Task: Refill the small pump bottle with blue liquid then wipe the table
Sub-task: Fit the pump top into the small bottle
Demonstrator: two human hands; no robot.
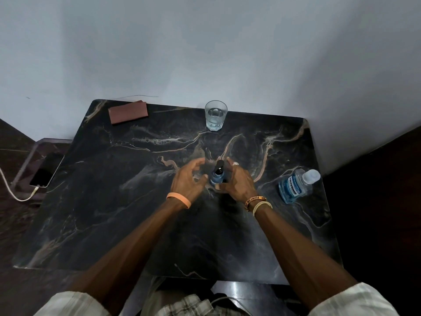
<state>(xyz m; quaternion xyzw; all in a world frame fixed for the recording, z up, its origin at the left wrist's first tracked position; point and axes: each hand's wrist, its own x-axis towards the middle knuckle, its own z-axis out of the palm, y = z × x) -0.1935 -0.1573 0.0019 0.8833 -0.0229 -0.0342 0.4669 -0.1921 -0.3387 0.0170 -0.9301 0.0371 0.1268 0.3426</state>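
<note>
The small pump bottle [216,177], blue with a black pump top, stands upright in the middle of the dark marble table [114,201]. My right hand [237,181] holds it from the right, thumb against its lower body and fingers curved round its far side. Just left of the bottle, my left hand [190,179] hovers with its fingers spread and loosely curled; one fingertip is close to the bottle, and I cannot tell if it touches. A large bottle of blue liquid [292,187] with a clear cap stands near the table's right edge.
A clear glass [216,115] holding water stands at the back edge by the wall. A folded brown cloth [128,112] lies at the back left corner. Left of the table, a phone [46,169] with a white cable rests on a lower stand.
</note>
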